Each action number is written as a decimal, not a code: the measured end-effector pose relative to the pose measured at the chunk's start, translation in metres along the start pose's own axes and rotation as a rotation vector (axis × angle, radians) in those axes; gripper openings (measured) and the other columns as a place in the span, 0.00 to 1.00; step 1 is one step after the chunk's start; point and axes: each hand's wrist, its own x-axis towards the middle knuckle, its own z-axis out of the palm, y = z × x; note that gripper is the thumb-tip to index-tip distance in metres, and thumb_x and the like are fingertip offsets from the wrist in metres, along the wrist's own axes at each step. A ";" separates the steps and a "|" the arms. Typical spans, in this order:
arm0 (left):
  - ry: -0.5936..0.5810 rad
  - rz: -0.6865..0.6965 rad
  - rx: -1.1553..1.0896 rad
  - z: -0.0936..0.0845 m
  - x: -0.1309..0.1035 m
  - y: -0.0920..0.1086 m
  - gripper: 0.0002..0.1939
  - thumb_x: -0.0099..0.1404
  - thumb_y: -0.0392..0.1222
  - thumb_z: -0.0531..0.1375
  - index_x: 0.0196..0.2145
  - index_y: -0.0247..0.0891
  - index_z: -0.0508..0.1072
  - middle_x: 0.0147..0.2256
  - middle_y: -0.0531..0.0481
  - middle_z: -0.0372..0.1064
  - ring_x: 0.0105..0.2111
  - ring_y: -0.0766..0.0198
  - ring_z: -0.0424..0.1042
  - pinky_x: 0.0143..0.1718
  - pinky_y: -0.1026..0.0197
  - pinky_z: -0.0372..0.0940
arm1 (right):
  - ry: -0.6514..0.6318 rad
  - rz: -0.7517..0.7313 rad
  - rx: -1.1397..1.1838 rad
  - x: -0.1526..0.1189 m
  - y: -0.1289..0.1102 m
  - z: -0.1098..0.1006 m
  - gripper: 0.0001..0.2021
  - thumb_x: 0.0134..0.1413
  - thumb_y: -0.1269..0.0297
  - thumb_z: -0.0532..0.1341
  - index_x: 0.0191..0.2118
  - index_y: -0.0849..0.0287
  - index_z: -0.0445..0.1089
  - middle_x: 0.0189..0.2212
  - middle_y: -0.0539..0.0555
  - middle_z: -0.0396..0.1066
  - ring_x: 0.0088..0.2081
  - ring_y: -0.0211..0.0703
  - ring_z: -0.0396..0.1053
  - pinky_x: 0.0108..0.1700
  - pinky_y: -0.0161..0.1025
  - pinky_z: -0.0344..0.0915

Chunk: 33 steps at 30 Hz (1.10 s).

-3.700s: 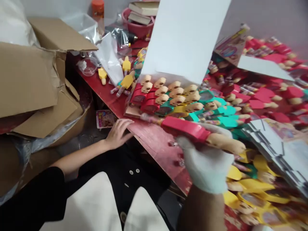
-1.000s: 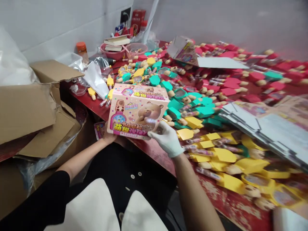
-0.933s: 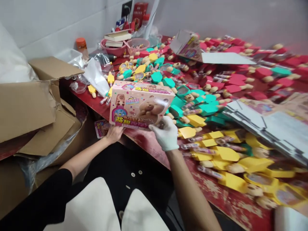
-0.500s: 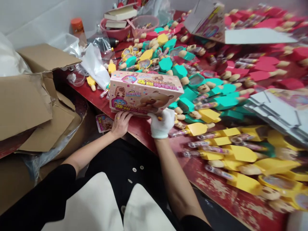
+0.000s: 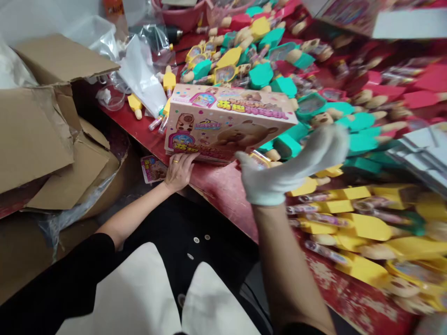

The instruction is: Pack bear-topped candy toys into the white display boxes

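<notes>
A pink cardboard box (image 5: 209,123) printed with a cartoon bear stands near the edge of the red table (image 5: 223,186). My bare left hand (image 5: 180,171) rests with stretched fingers against the box's lower front edge, a ring on one finger. My right hand (image 5: 296,163), in a white glove, is raised to the right of the box with thumb and fingers spread; nothing shows in it. Below and beyond it lie yellow toys (image 5: 366,225) and green toys (image 5: 310,107), with clear tubes of small contents among them.
Open brown cartons (image 5: 35,139) stand at the left. Red toys (image 5: 426,83) crowd the back right, near white folded card boxes (image 5: 426,149). A clear plastic tub (image 5: 111,97) and plastic bags (image 5: 143,77) lie at the back left. A printed card (image 5: 152,168) sits by the table edge.
My gloved right hand has left the box's lower right corner, moving up and right, its fingers now spread. The left hand stays at the box. The camera view has shifted.
</notes>
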 end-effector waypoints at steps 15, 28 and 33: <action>-0.049 0.074 0.123 -0.027 -0.012 -0.032 0.19 0.76 0.36 0.51 0.57 0.46 0.74 0.51 0.48 0.78 0.54 0.56 0.71 0.61 0.44 0.56 | -0.774 -0.454 -0.359 0.114 -0.077 0.002 0.24 0.70 0.68 0.47 0.67 0.53 0.63 0.56 0.64 0.69 0.55 0.60 0.68 0.49 0.57 0.69; 0.157 -0.058 0.024 -0.058 -0.026 -0.081 0.20 0.77 0.50 0.49 0.60 0.45 0.67 0.55 0.41 0.70 0.58 0.52 0.68 0.61 0.43 0.62 | -0.833 -0.711 0.072 0.127 -0.089 0.040 0.20 0.74 0.63 0.45 0.42 0.57 0.74 0.52 0.54 0.71 0.61 0.57 0.62 0.60 0.65 0.62; 0.014 -0.102 -0.210 -0.073 0.010 -0.086 0.55 0.64 0.75 0.56 0.73 0.48 0.31 0.69 0.37 0.50 0.70 0.44 0.55 0.67 0.36 0.56 | -0.861 -0.658 0.172 0.136 -0.072 0.031 0.30 0.68 0.40 0.49 0.64 0.54 0.66 0.66 0.59 0.59 0.66 0.69 0.59 0.63 0.66 0.60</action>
